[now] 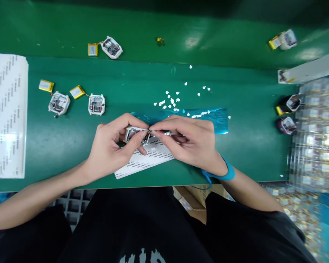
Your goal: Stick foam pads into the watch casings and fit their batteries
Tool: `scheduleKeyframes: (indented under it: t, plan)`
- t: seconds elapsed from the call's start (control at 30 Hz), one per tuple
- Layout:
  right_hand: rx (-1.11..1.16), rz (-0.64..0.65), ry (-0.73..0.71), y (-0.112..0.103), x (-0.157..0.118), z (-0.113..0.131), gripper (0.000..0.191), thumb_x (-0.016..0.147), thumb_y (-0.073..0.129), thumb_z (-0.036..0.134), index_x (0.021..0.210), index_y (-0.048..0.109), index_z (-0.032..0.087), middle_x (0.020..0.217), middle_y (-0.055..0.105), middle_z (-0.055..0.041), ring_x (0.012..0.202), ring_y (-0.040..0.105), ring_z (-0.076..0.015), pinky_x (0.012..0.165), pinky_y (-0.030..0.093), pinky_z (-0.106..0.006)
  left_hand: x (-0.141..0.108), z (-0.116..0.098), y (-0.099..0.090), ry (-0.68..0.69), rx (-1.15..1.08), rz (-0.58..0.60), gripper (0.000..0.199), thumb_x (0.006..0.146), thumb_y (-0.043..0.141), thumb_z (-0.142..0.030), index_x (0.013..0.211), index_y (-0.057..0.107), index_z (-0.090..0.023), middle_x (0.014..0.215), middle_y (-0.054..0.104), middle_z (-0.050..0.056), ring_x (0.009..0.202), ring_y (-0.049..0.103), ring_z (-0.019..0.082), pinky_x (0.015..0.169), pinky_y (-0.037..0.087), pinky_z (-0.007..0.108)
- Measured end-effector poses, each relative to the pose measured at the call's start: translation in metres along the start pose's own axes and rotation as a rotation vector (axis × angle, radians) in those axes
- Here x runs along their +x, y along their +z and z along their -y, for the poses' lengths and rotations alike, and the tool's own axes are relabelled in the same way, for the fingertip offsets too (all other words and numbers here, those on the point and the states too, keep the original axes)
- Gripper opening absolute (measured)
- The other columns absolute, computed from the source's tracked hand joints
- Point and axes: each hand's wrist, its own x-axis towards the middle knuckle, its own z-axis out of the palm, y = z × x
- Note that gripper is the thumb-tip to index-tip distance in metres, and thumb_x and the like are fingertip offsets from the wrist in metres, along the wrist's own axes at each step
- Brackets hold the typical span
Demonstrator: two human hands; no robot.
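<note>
My left hand [113, 142] is closed around a small white watch-like housing [133, 134] with an exposed circuit board, its thumb along the lower right side. My right hand [189, 137] meets it at the housing's right end, thumb and forefinger pinched together. A small pale piece shows between the right fingers, too hidden to name. Below both hands lies a white printed sheet [142, 162], partly covered. A shiny blue film strip [220, 122] runs behind the right hand, with small white round stickers [200, 115] along it.
More white stickers [170, 100] are scattered beyond the hands. Open housings with yellow batteries lie at left [59, 103], centre-left [96, 104] and back [111, 47]. Clear trays [315, 135] are stacked at right, beside dark housings [287, 125]. A blue wrist strap [229, 171] has a trailing cord.
</note>
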Motion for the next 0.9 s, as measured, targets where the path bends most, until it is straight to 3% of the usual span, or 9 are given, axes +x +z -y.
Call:
scheduleKeyframes:
  t: [0.13,0.27,0.4,0.6,0.73,0.8,0.9]
  plan:
    - [-0.008,-0.072,0.05,0.003,0.001,0.003,0.007,0.093,0.074,0.014,0.095,0.071,0.02,0.085,0.075,0.0017,0.062,0.066,-0.0103,0.057,0.054,-0.023,0.002,0.0,-0.001,-0.059,-0.051,0.044,0.003,0.092,0.069,-0.018,0.094,0.068,-0.017,0.074,0.071,-0.003,0.056,0.075,0.015,0.048,0.057,0.019]
    - [-0.198,-0.068,-0.126,0.002,-0.003,-0.001,0.02,0.097,0.062,0.007,0.105,0.07,0.023,0.097,0.079,0.0006,0.081,0.075,-0.0144,0.067,0.062,-0.024,0.005,-0.002,-0.002,-0.157,-0.153,0.097,0.004,0.091,0.069,-0.016,0.094,0.067,-0.017,0.075,0.072,-0.003,0.055,0.075,0.017,0.044,0.056,0.02]
    - [-0.339,-0.048,-0.279,0.001,-0.01,-0.007,0.027,0.096,0.062,0.006,0.117,0.068,0.021,0.104,0.079,-0.0029,0.086,0.077,-0.0168,0.074,0.066,-0.025,0.005,-0.004,-0.002,-0.182,-0.172,0.108,0.006,0.09,0.068,-0.017,0.096,0.067,-0.017,0.078,0.073,-0.002,0.055,0.075,0.017,0.043,0.056,0.019]
    - [-0.432,0.003,-0.262,-0.002,-0.01,-0.007,0.031,0.095,0.059,0.003,0.12,0.067,0.02,0.103,0.08,-0.0019,0.085,0.078,-0.0168,0.071,0.065,-0.024,0.005,-0.006,-0.001,-0.189,-0.184,0.122,0.005,0.089,0.067,-0.014,0.093,0.067,-0.016,0.075,0.072,-0.003,0.055,0.075,0.017,0.042,0.056,0.019]
    - [-0.598,-0.116,-0.155,-0.009,-0.002,-0.008,0.042,0.092,0.052,-0.006,0.125,0.067,0.016,0.116,0.078,-0.005,0.095,0.078,-0.018,0.073,0.065,-0.022,0.005,-0.008,-0.001,-0.185,-0.142,0.096,0.007,0.09,0.066,-0.014,0.097,0.067,-0.015,0.072,0.072,-0.003,0.057,0.076,0.018,0.043,0.052,0.02]
    - [-0.594,-0.082,-0.169,-0.012,0.0,-0.009,0.043,0.094,0.052,-0.004,0.128,0.066,0.018,0.125,0.075,-0.0044,0.106,0.076,-0.0195,0.079,0.066,-0.023,0.005,-0.007,-0.001,-0.186,-0.123,0.094,0.008,0.091,0.064,-0.015,0.098,0.066,-0.015,0.069,0.072,-0.003,0.057,0.076,0.019,0.039,0.046,0.021]
    - [-0.537,0.072,-0.279,-0.012,-0.001,-0.01,0.037,0.1,0.049,0.002,0.128,0.066,0.02,0.126,0.074,-0.0033,0.104,0.076,-0.0179,0.084,0.067,-0.026,0.005,-0.006,-0.002,-0.196,-0.095,0.116,0.008,0.093,0.061,-0.018,0.101,0.062,-0.017,0.06,0.07,-0.003,0.053,0.074,0.019,0.033,0.033,0.022]
